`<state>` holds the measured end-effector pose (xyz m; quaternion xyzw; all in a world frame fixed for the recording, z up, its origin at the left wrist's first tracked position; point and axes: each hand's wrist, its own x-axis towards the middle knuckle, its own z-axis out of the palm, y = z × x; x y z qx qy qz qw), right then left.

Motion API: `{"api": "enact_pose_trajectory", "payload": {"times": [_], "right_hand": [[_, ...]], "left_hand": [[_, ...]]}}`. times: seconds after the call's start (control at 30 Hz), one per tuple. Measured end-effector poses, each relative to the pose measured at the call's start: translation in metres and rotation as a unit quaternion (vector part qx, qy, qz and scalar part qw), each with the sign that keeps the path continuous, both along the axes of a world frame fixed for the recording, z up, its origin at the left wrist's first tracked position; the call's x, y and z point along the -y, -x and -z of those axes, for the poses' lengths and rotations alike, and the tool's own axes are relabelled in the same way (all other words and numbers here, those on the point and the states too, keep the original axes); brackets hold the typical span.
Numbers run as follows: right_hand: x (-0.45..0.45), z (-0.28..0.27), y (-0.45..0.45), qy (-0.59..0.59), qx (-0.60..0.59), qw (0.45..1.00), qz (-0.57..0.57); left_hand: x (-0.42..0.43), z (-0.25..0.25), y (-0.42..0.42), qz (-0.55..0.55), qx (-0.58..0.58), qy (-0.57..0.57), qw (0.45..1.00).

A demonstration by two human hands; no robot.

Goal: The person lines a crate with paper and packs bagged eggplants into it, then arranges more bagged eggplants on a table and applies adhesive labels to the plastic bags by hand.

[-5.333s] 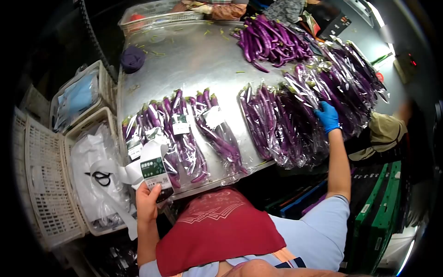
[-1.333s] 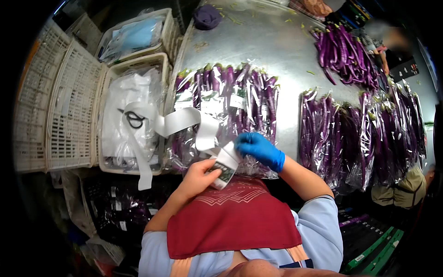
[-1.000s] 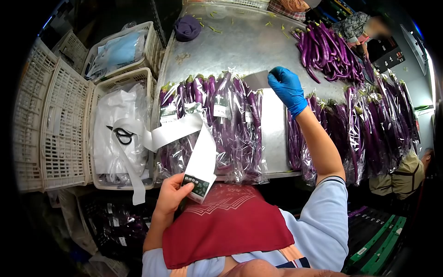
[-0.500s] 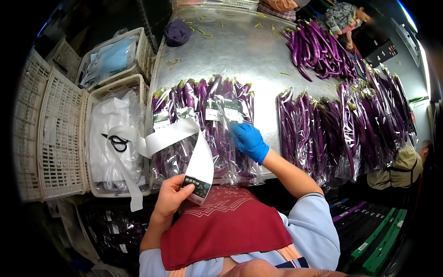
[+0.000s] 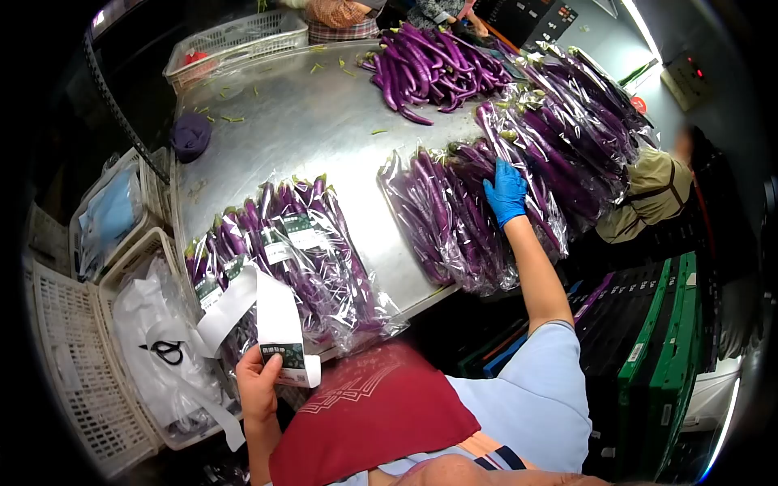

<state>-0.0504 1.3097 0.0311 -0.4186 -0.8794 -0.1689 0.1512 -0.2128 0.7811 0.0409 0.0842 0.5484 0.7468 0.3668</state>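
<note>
My bare left hand (image 5: 259,379) pinches the end of a white label strip (image 5: 278,312), whose last label is dark green and white. My right hand (image 5: 506,193), in a blue glove, rests on bagged eggplants (image 5: 454,215) at the right side of the metal table (image 5: 324,146); its fingers point away from me, and whether they grip a bag cannot be made out. Beside my left hand lie labelled bags of eggplants (image 5: 312,259), side by side. Loose eggplants (image 5: 433,69) are heaped at the back of the table.
At the left, a crate (image 5: 166,316) holds plastic bags and black scissors (image 5: 166,351); another crate (image 5: 109,211) stands behind it. A purple cloth (image 5: 191,137) lies on the table's left corner. Green and black crates (image 5: 660,324) are stacked at the right. Other people are beyond the table.
My right hand has moved from the labelled bags across to the bagged eggplants on the right. The view has swung right. My left hand still holds the strip.
</note>
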Motion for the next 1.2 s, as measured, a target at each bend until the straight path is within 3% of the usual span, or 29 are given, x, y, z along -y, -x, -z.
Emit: {"api": "enact_pose_trajectory", "payload": {"times": [0.03, 0.1, 0.13, 0.23, 0.33, 0.43, 0.5, 0.53, 0.57, 0.6, 0.73, 0.77, 0.83, 0.87, 1.07, 1.1, 1.2], "right_hand": [[-0.009, -0.004, -0.003, 0.013, 0.028, 0.999, -0.014], [-0.013, -0.015, -0.003, -0.106, -0.019, 0.993, -0.047], [-0.012, -0.028, -0.002, -0.122, -0.016, 0.992, -0.009], [-0.008, -0.047, -0.016, 0.083, 0.094, 0.985, 0.117], [-0.015, -0.013, -0.044, -0.133, 0.162, 0.973, 0.100], [-0.025, -0.042, -0.048, 0.012, 0.186, 0.979, 0.081], [-0.060, -0.062, -0.061, 0.109, 0.009, 0.988, -0.108], [-0.058, -0.074, -0.057, 0.250, -0.126, 0.952, -0.125], [-0.054, -0.092, -0.055, 0.380, -0.256, 0.878, -0.140], [-0.033, -0.118, -0.048, 0.431, -0.248, 0.859, -0.120], [0.005, -0.122, -0.043, 0.465, -0.313, 0.824, -0.076], [0.000, -0.111, -0.044, 0.435, -0.355, 0.816, -0.138], [0.011, -0.126, -0.042, 0.428, -0.376, 0.817, -0.085], [0.012, -0.134, -0.044, 0.426, -0.388, 0.808, -0.124], [0.046, -0.193, -0.037, 0.581, -0.451, 0.652, -0.186], [0.060, -0.185, -0.025, 0.611, -0.487, 0.592, -0.194], [0.077, -0.111, 0.003, 0.687, -0.447, 0.533, -0.210]], "left_hand": [[-0.003, 0.002, 0.000, 0.005, 0.003, 0.001, 1.000], [-0.011, 0.002, -0.001, 0.016, 0.003, 0.001, 1.000], [-0.013, -0.001, -0.002, 0.021, 0.003, 0.002, 1.000], [-0.019, -0.004, -0.002, 0.023, 0.005, 0.006, 1.000], [-0.018, -0.002, 0.000, 0.018, -0.005, 0.005, 1.000], [-0.019, -0.001, -0.001, 0.019, 0.007, 0.003, 1.000], [-0.021, -0.004, -0.002, 0.027, 0.013, 0.005, 1.000], [-0.022, -0.005, -0.001, 0.031, 0.015, 0.007, 0.999], [-0.022, -0.004, -0.001, 0.030, 0.010, 0.007, 0.999], [-0.022, -0.003, -0.001, 0.030, 0.005, 0.007, 1.000], [-0.026, 0.002, 0.001, 0.032, 0.005, -0.010, 0.999], [-0.027, 0.000, 0.001, 0.037, 0.004, -0.007, 0.999], [-0.031, -0.010, 0.003, 0.039, 0.001, 0.008, 0.999], [-0.034, -0.013, 0.002, 0.035, -0.005, 0.014, 0.999], [-0.044, -0.011, 0.003, 0.059, -0.002, 0.008, 0.998], [-0.044, -0.011, 0.005, 0.058, -0.005, 0.011, 0.998], [-0.040, -0.009, 0.005, 0.051, 0.014, 0.006, 0.999]]}}
